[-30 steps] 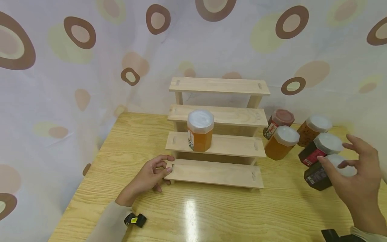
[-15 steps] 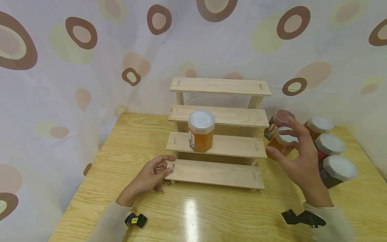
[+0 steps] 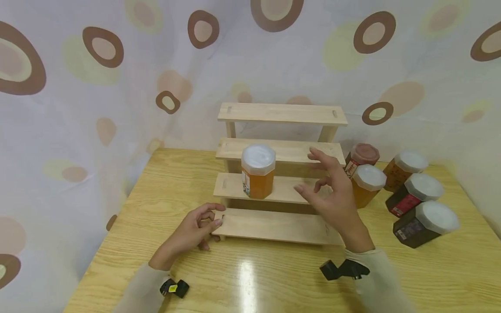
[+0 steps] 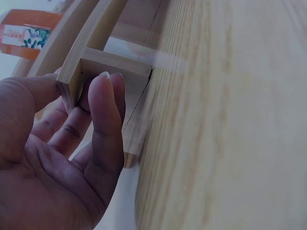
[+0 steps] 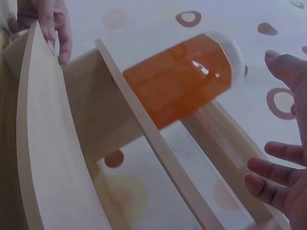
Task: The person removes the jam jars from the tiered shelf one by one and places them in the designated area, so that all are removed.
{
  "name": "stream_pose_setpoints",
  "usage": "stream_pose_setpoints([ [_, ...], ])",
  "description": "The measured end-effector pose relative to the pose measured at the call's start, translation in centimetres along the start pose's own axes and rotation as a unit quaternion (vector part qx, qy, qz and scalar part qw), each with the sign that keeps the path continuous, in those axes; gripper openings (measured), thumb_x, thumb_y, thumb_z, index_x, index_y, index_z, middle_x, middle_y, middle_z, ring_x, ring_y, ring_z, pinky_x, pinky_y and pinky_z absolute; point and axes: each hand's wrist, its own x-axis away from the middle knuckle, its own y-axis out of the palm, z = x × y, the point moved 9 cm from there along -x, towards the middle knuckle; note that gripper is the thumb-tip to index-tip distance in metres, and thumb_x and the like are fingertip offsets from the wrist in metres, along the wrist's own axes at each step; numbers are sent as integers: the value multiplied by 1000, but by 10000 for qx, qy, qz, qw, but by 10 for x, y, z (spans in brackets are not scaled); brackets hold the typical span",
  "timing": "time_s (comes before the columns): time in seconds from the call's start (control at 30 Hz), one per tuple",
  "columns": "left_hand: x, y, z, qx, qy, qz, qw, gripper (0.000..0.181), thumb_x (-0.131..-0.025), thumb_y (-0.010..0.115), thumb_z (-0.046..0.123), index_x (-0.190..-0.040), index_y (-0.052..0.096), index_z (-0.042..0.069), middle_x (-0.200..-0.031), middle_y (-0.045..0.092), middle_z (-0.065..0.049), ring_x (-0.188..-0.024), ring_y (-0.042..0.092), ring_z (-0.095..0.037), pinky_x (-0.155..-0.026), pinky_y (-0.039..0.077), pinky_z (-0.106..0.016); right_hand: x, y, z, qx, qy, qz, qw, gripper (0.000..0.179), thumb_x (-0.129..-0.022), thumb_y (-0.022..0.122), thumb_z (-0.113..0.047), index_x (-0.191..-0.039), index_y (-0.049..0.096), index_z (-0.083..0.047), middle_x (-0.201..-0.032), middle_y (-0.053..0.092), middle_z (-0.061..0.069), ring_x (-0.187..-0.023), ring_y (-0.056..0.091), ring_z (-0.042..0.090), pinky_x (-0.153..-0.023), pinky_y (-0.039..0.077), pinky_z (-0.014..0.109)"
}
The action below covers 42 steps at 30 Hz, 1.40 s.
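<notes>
A wooden stepped display rack [image 3: 274, 224] stands on the table. My left hand [image 3: 197, 226] holds the left end of its lowest step, thumb on top; in the left wrist view the left hand's fingers [image 4: 108, 124] curl by the step's underside. An octagonal jar of amber honey [image 3: 259, 180] with a whitish lid stands upright on the second step from the bottom. To the right of that jar, my right hand [image 3: 334, 191] hovers before the rack, fingers apart with nothing in them. In the right wrist view the honey jar [image 5: 180, 79] appears beside the spread fingers.
Right of the rack several more octagonal jars are grouped: a red-lidded one [image 3: 364, 154], an amber one [image 3: 368, 184], a brownish-orange one [image 3: 405, 169] and two dark ones [image 3: 415, 195]. A patterned cloth [image 3: 274, 65] hangs behind the wood-grain table [image 3: 195, 287].
My right hand has moved left from the dark jars, past the amber jar, to the front of the rack, holding nothing. The left hand stays on the lowest step.
</notes>
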Motion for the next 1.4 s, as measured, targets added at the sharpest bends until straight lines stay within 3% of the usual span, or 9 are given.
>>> stream_pose_setpoints([
  [0.1, 0, 1, 0, 3, 25, -12, 10000, 38, -108, 59, 12, -144, 50, 4, -91, 50, -10, -74, 72, -33, -42, 59, -34, -5, 16, -3, -87, -1, -166, 9998, 82, -75, 86, 8, -149, 50, 0, -136, 57, 25, -118, 63, 21, -61, 52, 21],
  [0.37, 0, 1, 2, 24, 88, -14, 10000, 38, -107, 59, 10, -144, 50, 4, -90, 47, -9, -67, 70, -27, -41, 59, -36, -13, 50, -12, -134, -189, -357, 9991, 79, -76, 88, 3, -146, 53, -3, -139, 58, 16, -116, 62, 36, -56, 52, 28],
  [0.57, -1, 2, 0, -5, 112, -34, 9999, 37, -108, 59, 10, -143, 50, 3, -90, 48, -9, -65, 69, -24, -41, 59, -37, -15, 69, -11, 4, -159, -467, 9988, 80, -79, 90, -2, -150, 51, -9, -137, 58, 12, -114, 59, 26, -54, 51, 29],
  [0.9, -1, 1, 0, 26, 36, 11, 10000, 37, -107, 60, 12, -143, 51, 4, -90, 49, -9, -70, 71, -29, -40, 58, -34, -16, 84, -9, 76, 55, -400, 9992, 85, -79, 92, -8, -151, 46, -9, -136, 55, 15, -112, 55, 23, -54, 53, 30],
  [1.17, -3, 0, -1, -30, -34, 34, 10000, 37, -108, 60, 14, -143, 51, 7, -91, 48, -10, -68, 70, -29, -41, 58, -35, -20, 89, -9, 580, 159, -308, 9977, 82, -84, 89, -15, -151, 41, -9, -132, 56, 16, -100, 54, 24, -57, 53, 32],
  [1.4, -1, 0, -1, -106, -46, 62, 9999, 37, -108, 60, 14, -143, 51, 5, -93, 49, -11, -67, 69, -28, -41, 58, -36, -21, 88, -11, 408, 156, -368, 9984, 80, -82, 90, -10, -148, 44, -7, -131, 57, 16, -99, 54, 23, -55, 52, 32],
])
